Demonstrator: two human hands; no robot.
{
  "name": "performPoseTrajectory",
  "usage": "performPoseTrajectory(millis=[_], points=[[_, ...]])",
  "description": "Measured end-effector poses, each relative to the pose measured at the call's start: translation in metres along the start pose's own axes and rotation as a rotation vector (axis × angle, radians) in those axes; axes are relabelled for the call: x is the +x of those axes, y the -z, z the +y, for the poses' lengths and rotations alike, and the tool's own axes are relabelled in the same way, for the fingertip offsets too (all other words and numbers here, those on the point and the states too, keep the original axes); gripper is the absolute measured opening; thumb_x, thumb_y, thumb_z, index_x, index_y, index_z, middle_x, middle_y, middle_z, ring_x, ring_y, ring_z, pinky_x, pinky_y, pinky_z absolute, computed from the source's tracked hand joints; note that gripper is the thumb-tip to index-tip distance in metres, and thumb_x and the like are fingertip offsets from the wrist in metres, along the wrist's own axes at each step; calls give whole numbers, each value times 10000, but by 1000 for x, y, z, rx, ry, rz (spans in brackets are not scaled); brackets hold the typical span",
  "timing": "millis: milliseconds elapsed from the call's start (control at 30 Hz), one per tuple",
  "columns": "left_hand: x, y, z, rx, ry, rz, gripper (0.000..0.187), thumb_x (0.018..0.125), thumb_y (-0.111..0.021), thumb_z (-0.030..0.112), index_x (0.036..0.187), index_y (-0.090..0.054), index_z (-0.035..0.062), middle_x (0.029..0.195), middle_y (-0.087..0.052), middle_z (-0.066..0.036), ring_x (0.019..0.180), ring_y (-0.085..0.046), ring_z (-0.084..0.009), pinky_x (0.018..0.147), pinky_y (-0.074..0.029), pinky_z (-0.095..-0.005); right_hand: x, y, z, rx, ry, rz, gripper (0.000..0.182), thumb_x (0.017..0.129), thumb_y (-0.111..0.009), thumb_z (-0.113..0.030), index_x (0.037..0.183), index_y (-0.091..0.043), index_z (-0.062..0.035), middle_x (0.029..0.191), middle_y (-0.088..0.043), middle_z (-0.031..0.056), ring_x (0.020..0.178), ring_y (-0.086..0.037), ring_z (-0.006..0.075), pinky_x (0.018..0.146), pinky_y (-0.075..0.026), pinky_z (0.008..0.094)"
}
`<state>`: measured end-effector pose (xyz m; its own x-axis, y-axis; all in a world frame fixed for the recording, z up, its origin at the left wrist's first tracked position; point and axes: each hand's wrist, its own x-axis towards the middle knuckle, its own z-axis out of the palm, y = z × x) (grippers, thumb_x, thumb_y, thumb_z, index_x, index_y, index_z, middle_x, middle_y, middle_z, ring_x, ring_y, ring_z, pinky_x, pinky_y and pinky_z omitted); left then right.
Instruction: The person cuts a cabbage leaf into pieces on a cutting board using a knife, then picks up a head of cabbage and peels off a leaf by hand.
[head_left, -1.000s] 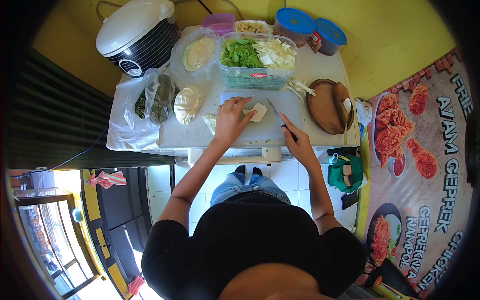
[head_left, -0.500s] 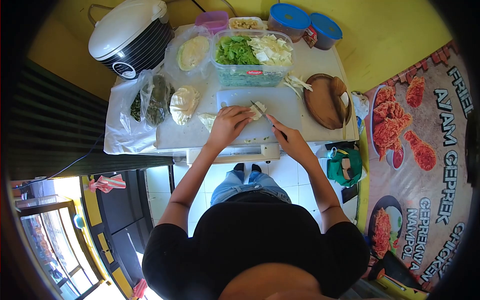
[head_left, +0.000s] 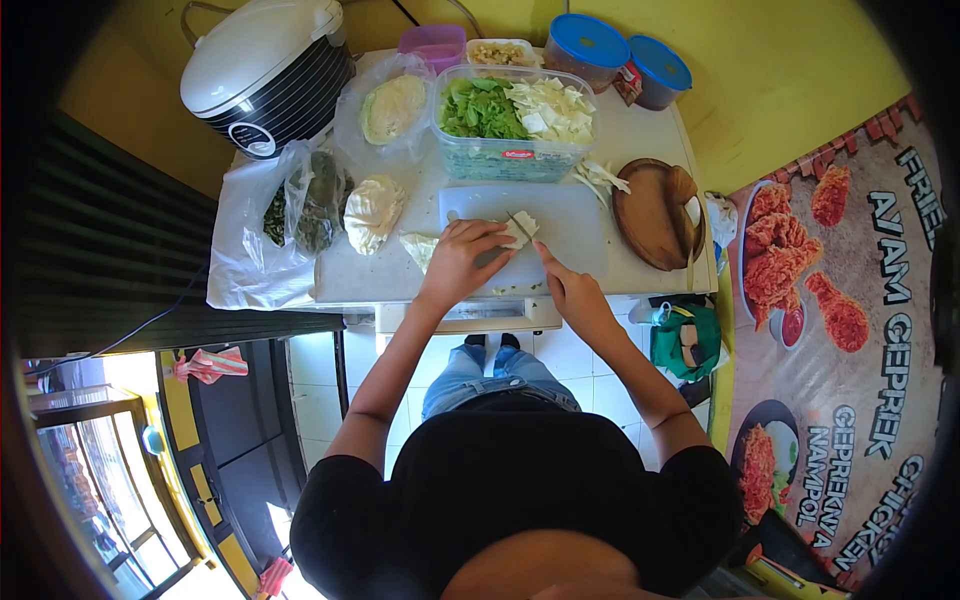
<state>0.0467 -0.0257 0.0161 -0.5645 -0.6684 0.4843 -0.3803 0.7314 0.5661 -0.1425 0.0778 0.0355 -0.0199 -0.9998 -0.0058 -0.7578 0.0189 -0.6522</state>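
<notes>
On white cutting board [head_left: 560, 215], at near-left portion: pale cabbage piece [head_left: 518, 230], pinned under fingertips of left hand [head_left: 462, 262]. Right hand [head_left: 570, 290] closed around handle of knife [head_left: 524, 228]. Blade running diagonally up-left from grip, tip over cabbage, just beside left fingertips. Cabbage beyond and left of knife hand.

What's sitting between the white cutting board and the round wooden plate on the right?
In the head view, the stretch between the white plastic cutting board and the round brown wooden plate is bare white tabletop; pale cabbage strips lie just beyond it.
</notes>
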Motion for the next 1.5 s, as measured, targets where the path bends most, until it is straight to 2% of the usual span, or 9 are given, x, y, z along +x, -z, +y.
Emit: performPoseTrajectory(millis=[67, 533, 800, 1000, 1133, 1300, 1367, 1400, 1500], points=[[-2, -4, -1, -1, 20, 17, 187, 778, -723, 154, 963, -724, 127, 1050, -672, -40, 975, -608, -234, 870, -447, -360, 5, 0, 2, 25, 3, -41, 503, 927, -501, -112, 1416, -409, -186, 711, -611, 258, 650, -614, 434, 626, -500, 495], [-2, -5, -6, 7, -60, 23, 147, 787, -717, 168, 919, -727, 105, 998, -677, -44, 957, -610, -245, 928, -441, -412, -15, -14, 12, 93, 93, 77, 498, 924, -501, -95, 1411, -419, -160, 672, -595, 250, 623, -609, 420, 603, -486, 468], [-3, -14, -5, -46, 82, 71, 100, 781, -724, 155, 867, -738, 106, 972, -679, -46, 961, -611, -244, 1058, -342, -506, -8, -15, 17, 186, 100, 82, 506, 923, -498, -92, 1417, -407, -152, 679, -591, 256, 616, -606, 413, 608, -477, 468], [-6, -12, -1, -39, 93, 77, 106, 774, -725, 151, 872, -738, 115, 973, -673, -52, 973, -604, -235, 1080, -310, -520, -51, 8, -1, 27, -116, -56, 488, 946, -486, -126, 1424, -401, -181, 683, -597, 227, 618, -614, 385, 620, -485, 428], [-10, -6, 3, 14, 93, 61, 99, 768, -732, 176, 846, -734, 116, 988, -669, -45, 988, -597, -237, 1083, -299, -514, -50, 6, 10, 175, -131, -54, 479, 959, -480, -148, 1427, -401, -214, 680, -588, 235, 597, -602, 360, 623, -479, 400], [10, 3, 14, 85, 44, 9, 221, 805, -711, 232, 999, -697, 127, 1106, -656, -41, 1083, -573, -228, 1074, -301, -492, -45, 10, 18, 229, -99, 41, 473, 963, -480, -155, 1425, -406, -228, 679, -575, 248, 589, -583, 355, 628, -471, 379], [20, -4, 10, 76, 29, -4, 228, 826, -679, 238, 1029, -685, 134, 1121, -649, -35, 1104, -562, -215, 1082, -294, -478, -45, 21, 16, 189, -215, 32, 453, 964, -497, -112, 1406, -444, -200, 682, -533, 175, 602, -429, 152, 633, -436, 271], [24, -8, 8, 65, 18, -15, 237, 847, -648, 243, 1060, -674, 141, 1136, -642, -29, 1124, -551, -202, 1090, -288, -465, -45, 23, 19, 194, -176, 57, 457, 963, -480, -152, 1412, -425, -215, 708, -556, 273, 580, -556, 341, 635, -468, 352], [34, -18, 3, 15, -51, -77, 210, 880, -598, 221, 1055, -682, 140, 1149, -634, -16, 1158, -536, -203, 1099, -275, -461, -46, 29, 22, 235, -201, 81, 452, 965, -484, -147, 1411, -430, -196, 680, -529, 241, 561, -500, 260, 632, -459, 331]])
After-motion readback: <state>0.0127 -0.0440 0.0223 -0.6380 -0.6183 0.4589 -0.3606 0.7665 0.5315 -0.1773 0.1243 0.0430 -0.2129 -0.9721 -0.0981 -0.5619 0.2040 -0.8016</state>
